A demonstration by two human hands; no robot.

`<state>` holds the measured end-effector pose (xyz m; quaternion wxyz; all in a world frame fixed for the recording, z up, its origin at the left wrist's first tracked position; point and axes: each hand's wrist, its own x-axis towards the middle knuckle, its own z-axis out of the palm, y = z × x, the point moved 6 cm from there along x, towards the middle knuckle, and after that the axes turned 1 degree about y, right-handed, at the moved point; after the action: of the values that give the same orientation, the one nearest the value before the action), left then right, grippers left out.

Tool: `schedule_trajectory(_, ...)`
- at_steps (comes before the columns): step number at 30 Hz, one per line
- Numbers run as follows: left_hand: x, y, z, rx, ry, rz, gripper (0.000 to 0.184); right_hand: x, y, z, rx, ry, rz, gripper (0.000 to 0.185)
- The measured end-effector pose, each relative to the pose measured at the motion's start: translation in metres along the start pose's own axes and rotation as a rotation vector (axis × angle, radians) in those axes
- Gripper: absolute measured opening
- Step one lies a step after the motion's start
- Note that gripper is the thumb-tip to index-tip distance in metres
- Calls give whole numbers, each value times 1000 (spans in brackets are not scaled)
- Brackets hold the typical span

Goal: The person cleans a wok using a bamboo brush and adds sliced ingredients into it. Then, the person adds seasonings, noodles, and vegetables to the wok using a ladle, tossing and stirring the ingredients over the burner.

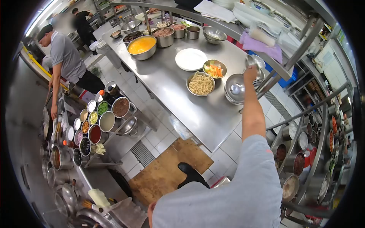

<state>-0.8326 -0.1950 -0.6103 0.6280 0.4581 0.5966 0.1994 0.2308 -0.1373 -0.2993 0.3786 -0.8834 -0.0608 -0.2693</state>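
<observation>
My right hand reaches over the far right side of the steel table, its fingers closed on a shiny metal bowl. Beside and below it sits a stack of steel bowls. To the left are a bowl of noodles, a bowl of cut vegetables and a white plate. A small piece of my left arm shows by my shirt at the bottom; the left hand itself is out of sight.
A pot of yellow liquid and several ingredient containers stand at the table's far end. On the left, a person bends beside a station of sauce pots. Metal rails and a shelf border the right. A brown mat covers part of the floor.
</observation>
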Motion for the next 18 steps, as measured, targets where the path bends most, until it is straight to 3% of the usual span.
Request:
schedule_trajectory(2, -2, 2, -23, 52, 84, -12, 27, 7, 0, 14, -135, 120, -178, 44)
schedule_trajectory(3, -16, -3, -32, 94, 175, -25, 25, 8, 11, 38, 55, 53, -227, 54)
schedule_trajectory(4, -35, 6, -32, 263, 183, -23, 25, -19, -28, 24, 29, 246, -407, 51)
schedule_trajectory(5, -59, 40, -27, 420, 214, -47, 25, -62, -57, 14, 175, 233, -490, 55)
schedule_trajectory(6, -73, 31, -33, 367, 246, -95, 28, -124, -128, -32, 743, -289, -81, 61)
schedule_trajectory(7, -71, -26, -47, 261, 221, -255, 31, -168, -147, -14, 771, -356, -326, 63)
schedule_trajectory(8, -80, -44, -53, 443, 303, -247, 38, -245, -186, -34, 1003, -700, -88, 58)
schedule_trajectory(9, -85, -65, -55, 560, 390, -214, 38, -316, -188, -6, 851, -986, 3, 53)
schedule_trajectory(10, -105, -32, -44, 337, 446, -263, 35, -396, -207, -11, 842, -1275, -337, 50)
schedule_trajectory(11, -112, -36, -39, 275, 519, -193, 32, -487, -197, 24, 655, -1585, -415, 52)
schedule_trajectory(12, -118, -42, -33, 121, 533, -256, 30, -555, -236, -58, 286, -1753, -776, 51)
schedule_trajectory(13, -122, -44, -28, 37, 564, -268, 29, -644, -214, -56, 273, -1559, -1558, 46)
schedule_trajectory(14, -129, -48, -21, -58, 606, -300, 29, -689, -254, -140, 115, -1844, -1802, 40)
schedule_trajectory(15, -138, -51, -17, -149, 639, -328, 29, -744, -248, -156, 557, -1862, -1818, 33)
schedule_trajectory(17, -150, -87, -11, -220, 692, -303, 29, -815, -300, -235, 577, -2363, -1307, 25)
schedule_trajectory(18, -160, -112, -5, -241, 749, -303, 27, -837, -330, -280, 595, -2368, -1311, 24)
